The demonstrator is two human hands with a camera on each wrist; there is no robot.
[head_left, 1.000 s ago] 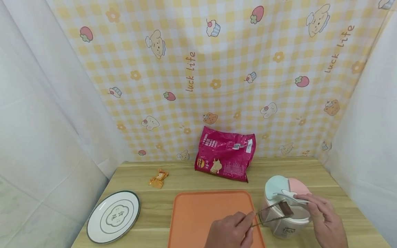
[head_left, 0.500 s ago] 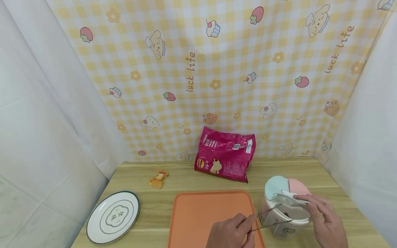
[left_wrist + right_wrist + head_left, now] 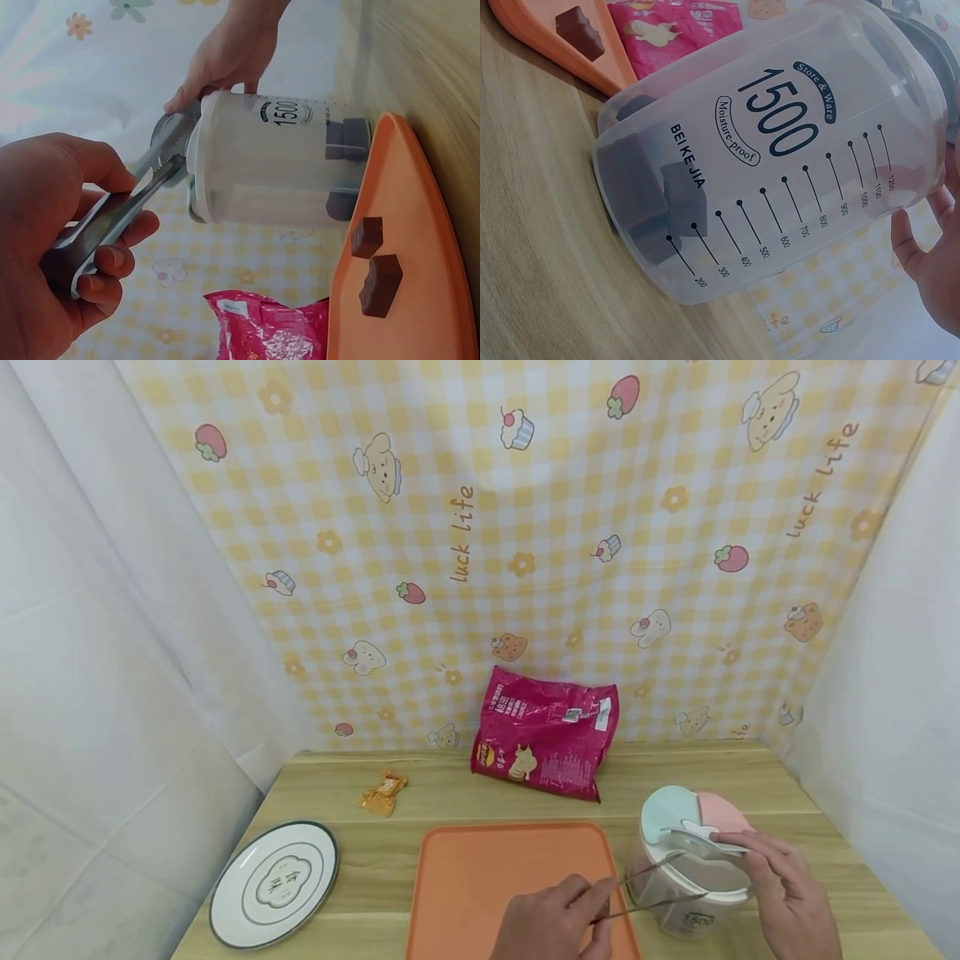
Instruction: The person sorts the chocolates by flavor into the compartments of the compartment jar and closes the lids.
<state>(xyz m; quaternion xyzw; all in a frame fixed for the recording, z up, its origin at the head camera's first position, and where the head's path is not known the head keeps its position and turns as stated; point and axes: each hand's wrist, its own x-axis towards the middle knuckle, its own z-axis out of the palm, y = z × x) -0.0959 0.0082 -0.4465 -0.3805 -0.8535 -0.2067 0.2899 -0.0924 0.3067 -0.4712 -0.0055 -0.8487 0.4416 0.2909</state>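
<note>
My left hand grips metal tongs. In the head view their arms are spread, the tips at the opening of a clear storage container, with nothing between them. With thumb and fingers, my right hand holds up the container's flip lid. Dark chocolate pieces lie at the container's bottom, seen through its wall in the right wrist view. Two more chocolate pieces rest on the orange tray, visible in the left wrist view; in the head view my left hand hides them.
Behind the tray a magenta snack bag leans against the checked curtain. At the left lies a white plate with a dark rim. An orange-wrapped candy sits behind the plate.
A second ago the tongs pinched a chocolate piece at the container's opening. The tongs then spread and the piece dropped inside. The right hand stays on the lid.
</note>
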